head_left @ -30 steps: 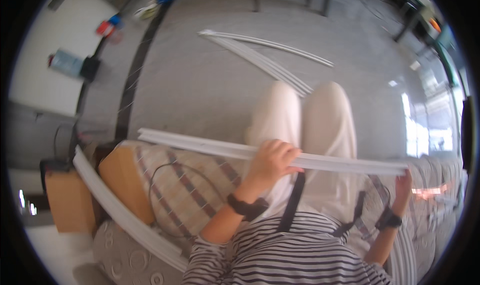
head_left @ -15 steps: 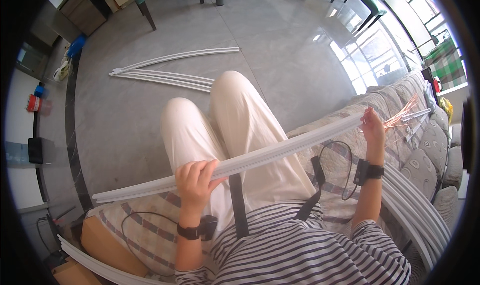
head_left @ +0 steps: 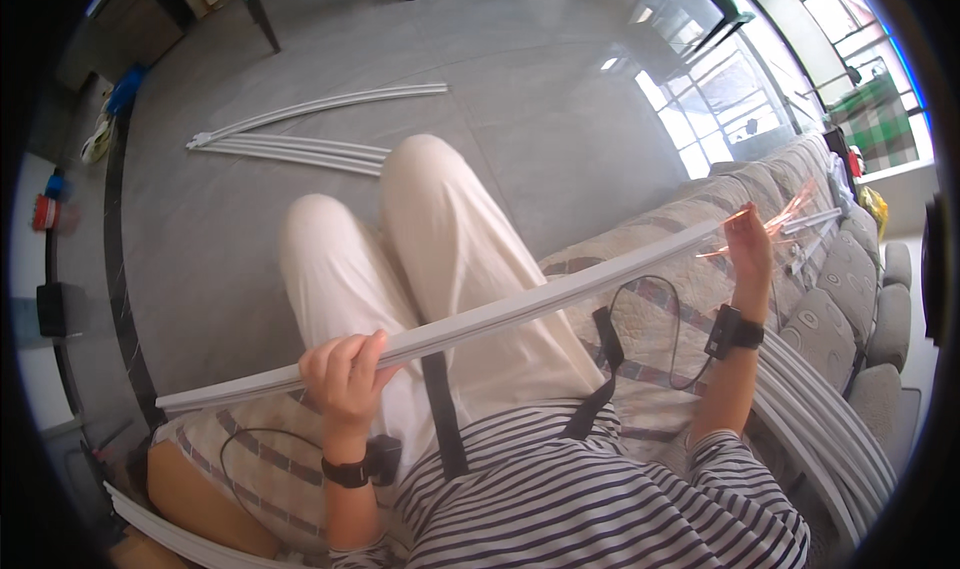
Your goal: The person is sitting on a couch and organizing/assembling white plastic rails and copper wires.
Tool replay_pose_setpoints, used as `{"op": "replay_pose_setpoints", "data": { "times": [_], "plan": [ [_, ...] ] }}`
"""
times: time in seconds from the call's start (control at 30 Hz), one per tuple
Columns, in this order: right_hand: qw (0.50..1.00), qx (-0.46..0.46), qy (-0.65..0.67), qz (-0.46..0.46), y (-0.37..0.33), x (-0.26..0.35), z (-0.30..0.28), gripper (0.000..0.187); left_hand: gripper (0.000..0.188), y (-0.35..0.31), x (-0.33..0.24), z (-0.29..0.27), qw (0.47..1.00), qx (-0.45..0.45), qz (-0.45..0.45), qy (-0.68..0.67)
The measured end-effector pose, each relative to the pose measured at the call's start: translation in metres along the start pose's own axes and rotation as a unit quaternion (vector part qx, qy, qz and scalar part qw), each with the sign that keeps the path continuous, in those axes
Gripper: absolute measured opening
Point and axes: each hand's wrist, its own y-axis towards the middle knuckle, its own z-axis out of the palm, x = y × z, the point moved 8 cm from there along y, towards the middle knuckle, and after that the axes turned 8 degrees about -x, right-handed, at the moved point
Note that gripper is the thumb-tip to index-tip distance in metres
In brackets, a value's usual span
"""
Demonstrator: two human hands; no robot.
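Observation:
A long white plastic strip [head_left: 530,302] with grooves along its length lies slantwise across my lap, its far end raised to the right. My left hand [head_left: 343,377] is closed around it left of the middle, thumb along the near side. At the strip's right end my right hand [head_left: 747,244] pinches a thin copper-coloured wire [head_left: 735,215] against or just beside the end; whether the fingers also grip the strip cannot be made out. More copper wires [head_left: 790,214] lie in a loose bunch on the sofa behind that hand.
Several white strips [head_left: 830,424] lie bundled on the sofa [head_left: 640,239] at my right. Joined white strips [head_left: 290,147] form a V on the tiled floor. A cardboard box [head_left: 205,499] stands at lower left, and green chairs [head_left: 720,4] are at the far side.
The view has shifted, so the scene sits further left. My right hand stays at the strip's end, where the copper wire now shows between its fingers. My left hand keeps its grip.

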Motion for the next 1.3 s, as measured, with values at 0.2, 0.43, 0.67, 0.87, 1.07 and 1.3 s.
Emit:
{"op": "replay_pose_setpoints", "data": {
  "times": [0.2,0.43,0.67,0.87,1.07,1.3],
  "plan": [
    [0.999,0.030,0.046,-0.002,-0.004,0.004,0.015,0.014,0.032,-0.001,-0.003,-0.003,0.999,-0.014,0.010,0.037],
    [0.996,0.038,0.069,-0.035,-0.027,0.009,0.051,0.016,0.038,-0.006,-0.003,-0.004,0.999,-0.015,0.017,0.022],
    [0.998,0.042,-0.030,-0.025,-0.067,-0.017,0.111,0.066,0.040,-0.005,-0.001,0.003,1.000,0.000,-0.003,-0.004],
    [0.991,0.121,0.010,-0.057,-0.084,-0.049,0.134,0.058,0.041,-0.006,0.008,-0.003,0.999,-0.006,-0.034,0.009],
    [0.989,0.110,-0.069,-0.071,-0.067,-0.053,0.093,0.049,0.040,-0.016,0.017,0.007,0.999,0.029,-0.038,0.017],
    [0.999,-0.018,0.034,0.022,-0.004,-0.061,0.024,0.044,0.043,-0.007,0.014,-0.001,0.997,-0.024,-0.057,-0.053]
  ]
}}
